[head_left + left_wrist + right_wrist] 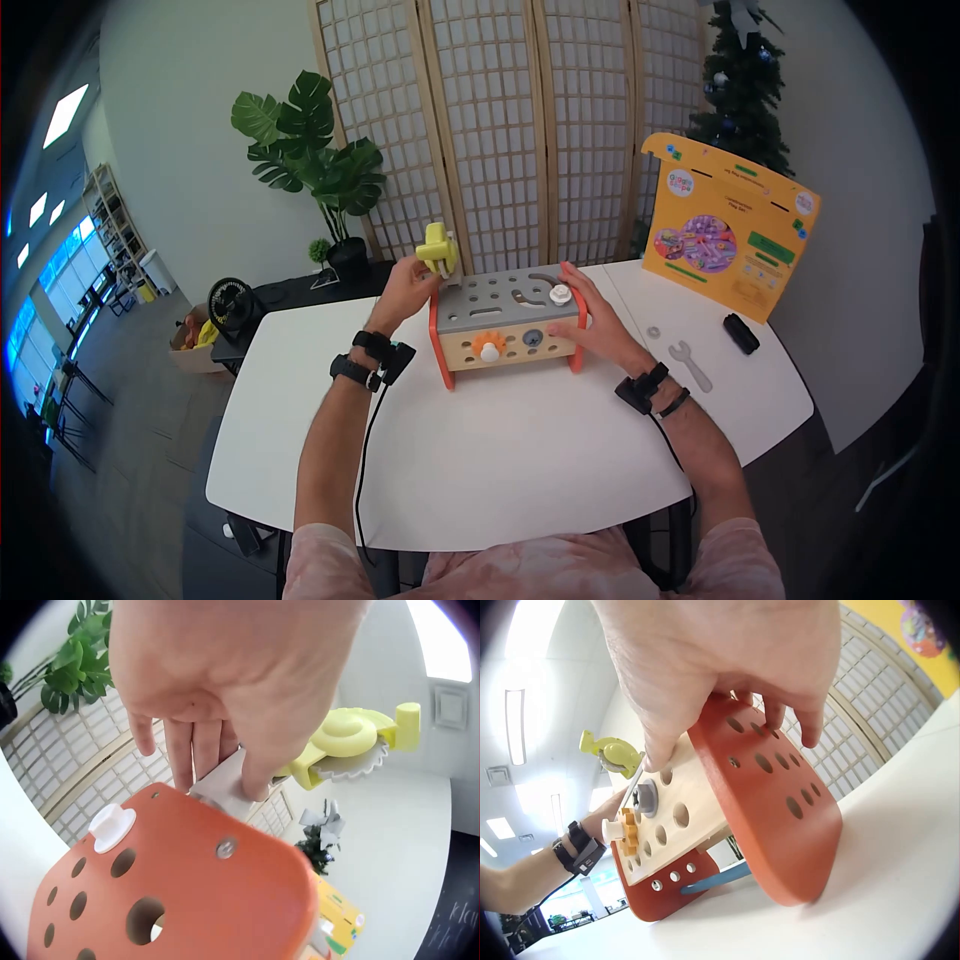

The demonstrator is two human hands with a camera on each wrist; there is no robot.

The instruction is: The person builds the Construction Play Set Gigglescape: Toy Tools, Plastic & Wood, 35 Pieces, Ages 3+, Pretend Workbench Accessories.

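Note:
A toy workbench (462, 317) with a grey top, wooden front and red side panels stands on the table. At its back left corner is a yellow toy circular saw (343, 735) with a grey toothed blade. My left hand (405, 290) pinches the saw's grey base (223, 782) between thumb and fingers, right above the red side panel (217, 892). My right hand (600, 328) grips the bench's right end, thumb on the front and fingers over the red side. An orange gear (631, 834) and a grey bolt (646, 798) sit on the front panel. A white knob (560, 295) is on top.
To the right on the white table (450, 470) lie a grey toy wrench (690, 366), a small grey nut (653, 332) and a black object (741, 334). A yellow box (725, 230) stands behind them. A folding screen and a potted plant (325, 165) are behind the table.

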